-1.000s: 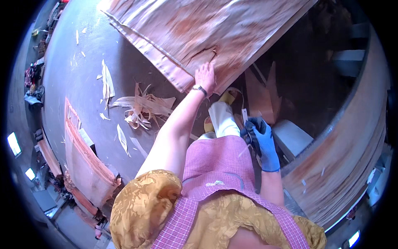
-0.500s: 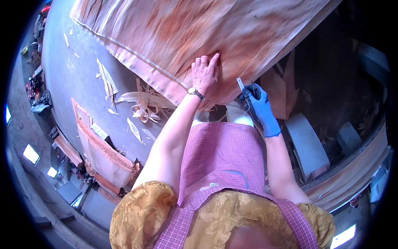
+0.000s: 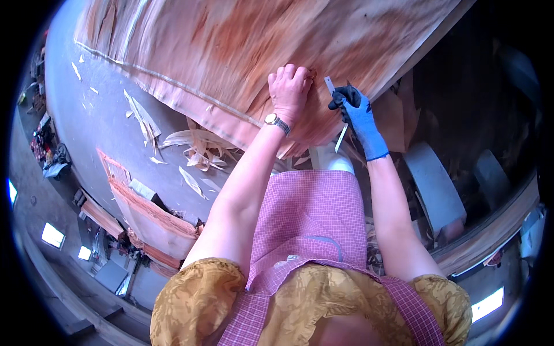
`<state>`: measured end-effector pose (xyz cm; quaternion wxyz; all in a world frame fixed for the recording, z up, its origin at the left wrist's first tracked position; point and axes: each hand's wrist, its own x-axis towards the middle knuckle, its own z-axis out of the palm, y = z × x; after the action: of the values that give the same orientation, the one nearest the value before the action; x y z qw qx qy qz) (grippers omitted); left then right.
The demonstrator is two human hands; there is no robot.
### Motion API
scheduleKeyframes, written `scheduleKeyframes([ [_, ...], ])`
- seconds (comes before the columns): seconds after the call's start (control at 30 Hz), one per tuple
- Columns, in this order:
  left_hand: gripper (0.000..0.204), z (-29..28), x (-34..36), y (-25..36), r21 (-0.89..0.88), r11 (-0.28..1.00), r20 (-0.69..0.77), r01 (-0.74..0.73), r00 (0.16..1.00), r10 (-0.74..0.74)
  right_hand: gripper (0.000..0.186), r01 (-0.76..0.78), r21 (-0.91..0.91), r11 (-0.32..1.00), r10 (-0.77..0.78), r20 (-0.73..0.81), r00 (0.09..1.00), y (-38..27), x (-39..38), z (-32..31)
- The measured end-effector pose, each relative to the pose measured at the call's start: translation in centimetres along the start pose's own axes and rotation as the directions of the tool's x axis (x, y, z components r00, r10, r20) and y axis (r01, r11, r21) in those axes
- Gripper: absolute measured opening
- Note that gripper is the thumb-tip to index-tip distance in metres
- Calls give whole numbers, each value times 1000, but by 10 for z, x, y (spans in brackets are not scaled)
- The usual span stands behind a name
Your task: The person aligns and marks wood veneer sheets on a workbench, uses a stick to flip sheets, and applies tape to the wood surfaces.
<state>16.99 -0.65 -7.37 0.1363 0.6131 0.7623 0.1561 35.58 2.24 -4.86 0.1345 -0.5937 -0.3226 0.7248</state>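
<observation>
A large pinkish-brown wood veneer sheet (image 3: pixel 213 52) spreads out in front of me, its near corner reaching almost to my lap. My bare left hand (image 3: pixel 288 89), with a watch at the wrist, rests on it. Its fingers are curled in beside a small dark spot (image 3: pixel 312 74); whatever they pinch is hidden. My right hand (image 3: pixel 355 112), in a blue glove with black fingers, grips a narrow flat metal blade (image 3: pixel 329 85). One end of the blade sticks up over the veneer, and its pale other end shows below the fist.
Curled veneer scraps (image 3: pixel 202 147) litter the grey floor left of the sheet. A stack of veneer (image 3: pixel 150 210) lies further left. Grey blocks (image 3: pixel 435 181) stand at the right, near long veneer sheets (image 3: pixel 490 225). A checked apron (image 3: pixel 314 207) covers my lap.
My left hand's outstretched index finger has curled in at the dark spot. My right hand has moved forward and slightly left with the blade, closer to the left hand.
</observation>
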Motion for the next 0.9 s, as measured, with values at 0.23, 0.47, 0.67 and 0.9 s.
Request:
scheduleKeyframes([
  [0.23, 21, -18, 9, -7, -261, 962, 166, 80, 985, -37, 18, 2, 114, 993, 0, -26, 1000, 19, 2, 27],
  [0.47, 67, -43, -109, -12, 37, 999, 286, -38, 958, 26, 18, 19, 179, 984, -7, -71, 997, 37, 11, 32],
  [0.67, 80, -30, -110, -17, 63, 997, 423, -50, 906, 19, 15, 3, 104, 995, 7, -95, 995, 30, 7, 36],
  [0.9, 82, -35, -108, -8, 34, 997, 376, -68, 925, 51, 16, 214, -48, 976, -215, -23, 976, 34, 20, 38],
])
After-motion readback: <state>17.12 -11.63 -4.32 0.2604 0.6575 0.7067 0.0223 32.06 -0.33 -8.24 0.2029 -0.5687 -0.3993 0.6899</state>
